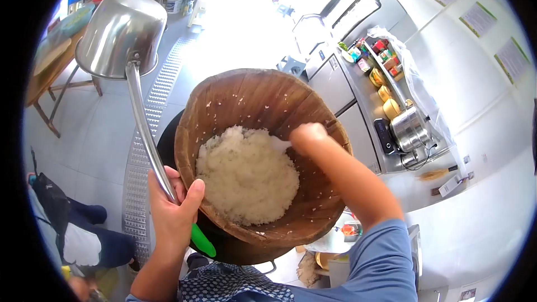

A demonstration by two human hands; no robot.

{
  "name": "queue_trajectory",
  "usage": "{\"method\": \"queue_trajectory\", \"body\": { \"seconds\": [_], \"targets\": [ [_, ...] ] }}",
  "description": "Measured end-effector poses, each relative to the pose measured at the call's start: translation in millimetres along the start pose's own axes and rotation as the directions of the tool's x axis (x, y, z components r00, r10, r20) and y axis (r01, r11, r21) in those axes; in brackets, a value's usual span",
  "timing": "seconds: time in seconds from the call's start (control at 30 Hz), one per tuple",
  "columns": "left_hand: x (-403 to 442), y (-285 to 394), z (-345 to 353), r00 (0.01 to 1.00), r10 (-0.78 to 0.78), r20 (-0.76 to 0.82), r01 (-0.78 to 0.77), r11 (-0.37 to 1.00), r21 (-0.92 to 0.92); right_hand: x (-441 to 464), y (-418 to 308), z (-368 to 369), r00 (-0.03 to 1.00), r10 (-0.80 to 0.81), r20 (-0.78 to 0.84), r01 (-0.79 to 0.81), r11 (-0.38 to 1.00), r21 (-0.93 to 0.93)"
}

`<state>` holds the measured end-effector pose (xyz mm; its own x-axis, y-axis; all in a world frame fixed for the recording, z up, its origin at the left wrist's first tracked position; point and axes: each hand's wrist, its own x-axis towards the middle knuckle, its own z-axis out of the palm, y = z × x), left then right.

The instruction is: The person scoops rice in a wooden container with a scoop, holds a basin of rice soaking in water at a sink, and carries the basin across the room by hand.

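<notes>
My left hand (174, 201) is wrapped around the long metal handle of a steel saucepan (124, 31), its pan raised at the upper left with the outside facing me. A green handle end (202, 240) sticks out below that hand. In front of me stands a round wooden tub (246, 92) with white cooked rice (249, 176) heaped in it and loose grains stuck to its wall. My right hand (309, 136) reaches inside the tub at the rice's right edge, fingers closed. Something pale shows beside its fingertips; what it is I cannot make out.
A dark round pan (224, 246) is under the tub. To the right runs a steel counter (358, 98) with packets, yellow items and a steel pot (411, 128). A wooden table (61, 72) stands left. Another person's leg (92, 240) is at lower left, near a floor grate (140, 179).
</notes>
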<state>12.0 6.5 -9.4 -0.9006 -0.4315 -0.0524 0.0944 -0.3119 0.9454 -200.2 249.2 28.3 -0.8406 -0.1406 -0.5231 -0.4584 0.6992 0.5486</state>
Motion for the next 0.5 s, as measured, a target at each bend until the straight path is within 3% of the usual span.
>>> {"method": "queue_trajectory", "body": {
  "seconds": [0.07,0.13,0.2,0.27,0.3,0.37,0.5],
  "targets": [
    [-0.7,5.5,0.7,1.0,0.012,-0.009,-0.012,0.999,0.034,-11.4,23.6,2.7,0.995,0.071,-0.068,-0.066,0.995,0.078],
    [0.3,11.6,-1.9,1.0,-0.024,-0.015,0.025,0.998,0.066,-54.9,46.4,2.3,0.952,0.025,-0.304,0.061,0.961,0.27],
    [6.6,8.3,-3.8,0.999,-0.004,-0.052,0.007,0.999,0.054,-87.1,57.5,24.1,0.848,0.143,-0.51,0.063,0.929,0.365],
    [15.4,14.0,-5.8,0.994,0.029,-0.109,-0.021,0.997,0.079,-117.9,55.7,37.8,0.804,0.31,-0.507,-0.051,0.886,0.46],
    [20.5,18.0,-6.6,0.993,0.042,-0.109,-0.028,0.991,0.132,-126.6,56.1,51.2,0.807,0.306,-0.505,-0.039,0.881,0.471],
    [30.0,21.5,-4.8,0.99,0.096,-0.103,-0.074,0.977,0.2,-138.5,54.8,74.7,0.618,0.293,-0.729,0.133,0.875,0.465],
    [48.6,38.7,2.2,0.987,0.159,-0.03,-0.128,0.882,0.454,-144.6,48.1,92.8,0.664,0.472,-0.58,0.17,0.661,0.731]
  ]
}}
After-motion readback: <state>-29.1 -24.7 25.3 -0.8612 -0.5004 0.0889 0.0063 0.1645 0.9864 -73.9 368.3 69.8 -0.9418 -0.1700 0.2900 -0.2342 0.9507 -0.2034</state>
